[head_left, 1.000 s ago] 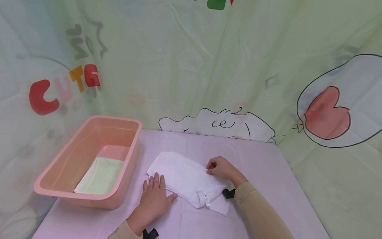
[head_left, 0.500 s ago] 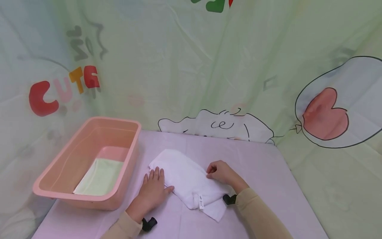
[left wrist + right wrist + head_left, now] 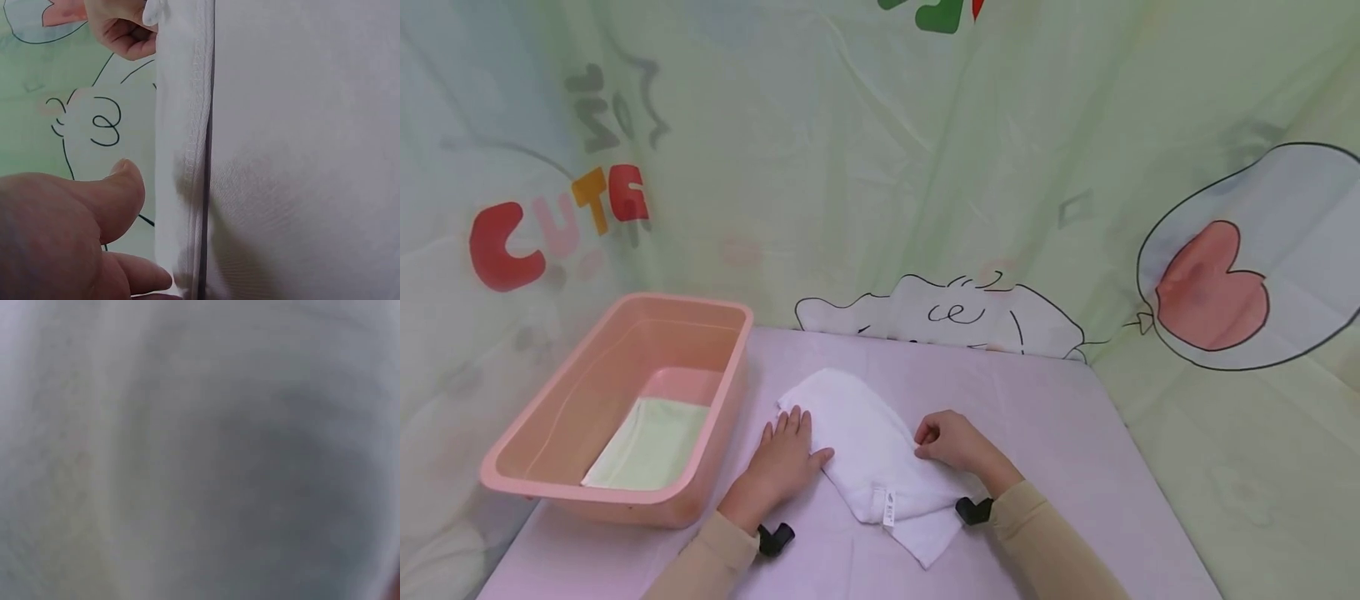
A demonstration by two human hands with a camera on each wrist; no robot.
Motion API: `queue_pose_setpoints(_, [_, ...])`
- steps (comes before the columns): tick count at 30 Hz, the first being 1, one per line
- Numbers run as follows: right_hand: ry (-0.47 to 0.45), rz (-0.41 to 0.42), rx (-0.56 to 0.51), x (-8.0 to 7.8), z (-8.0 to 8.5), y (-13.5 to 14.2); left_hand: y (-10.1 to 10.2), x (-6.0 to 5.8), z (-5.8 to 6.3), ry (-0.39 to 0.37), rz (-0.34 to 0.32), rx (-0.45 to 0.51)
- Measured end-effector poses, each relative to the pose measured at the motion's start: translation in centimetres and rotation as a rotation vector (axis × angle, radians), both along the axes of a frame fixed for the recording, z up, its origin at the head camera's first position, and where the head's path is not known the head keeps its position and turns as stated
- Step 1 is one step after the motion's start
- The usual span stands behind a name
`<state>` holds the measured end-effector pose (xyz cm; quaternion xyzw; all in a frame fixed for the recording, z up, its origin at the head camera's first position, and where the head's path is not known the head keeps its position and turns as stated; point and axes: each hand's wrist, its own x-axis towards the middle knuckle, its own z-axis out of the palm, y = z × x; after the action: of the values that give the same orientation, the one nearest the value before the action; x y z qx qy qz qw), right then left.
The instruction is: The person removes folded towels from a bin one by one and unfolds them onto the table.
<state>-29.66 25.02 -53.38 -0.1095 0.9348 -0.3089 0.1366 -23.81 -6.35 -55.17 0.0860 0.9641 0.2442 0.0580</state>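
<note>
A folded white cloth (image 3: 857,450) lies askew on the table, with a small printed label (image 3: 889,507) at its near edge and one corner jutting toward me. My left hand (image 3: 781,467) rests on its left edge, fingers straight and spread. At the right edge, my right hand (image 3: 951,440) pinches the cloth between thumb and curled fingers. The left wrist view has the cloth's stitched hem (image 3: 199,125) close up, beside my left thumb (image 3: 119,200), with the right hand's curled fingers (image 3: 134,40) above. Blurred white cloth (image 3: 219,456) fills most of the right wrist view.
A pink plastic basin (image 3: 737,367) stands at the left of the pale purple table (image 3: 1037,400). Inside lies a folded pale green cloth (image 3: 651,446). A printed curtain (image 3: 865,167) hangs behind the table and along both sides.
The white cloth has turned clockwise on the table, its label and near corner swinging left. My left hand has moved slightly forward and my right hand slightly back toward me.
</note>
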Motion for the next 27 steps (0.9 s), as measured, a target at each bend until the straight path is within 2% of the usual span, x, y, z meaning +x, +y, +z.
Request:
queue_pose_setpoints(8, [-0.008,-0.023,0.006,1.1,-0.3,-0.8,-0.3,-1.6,-0.2,-0.027,-0.006,0.000])
queue_pose_setpoints(20, [-0.009,-0.013,-0.042,3.4,-0.4,-2.4,-1.0,-2.8,-0.5,-0.034,-0.006,0.023])
queue_pose_setpoints(27, [0.015,-0.063,-0.077,4.3,-0.6,-3.0,-1.4,-3.8,-0.6,-0.040,-0.011,0.017])
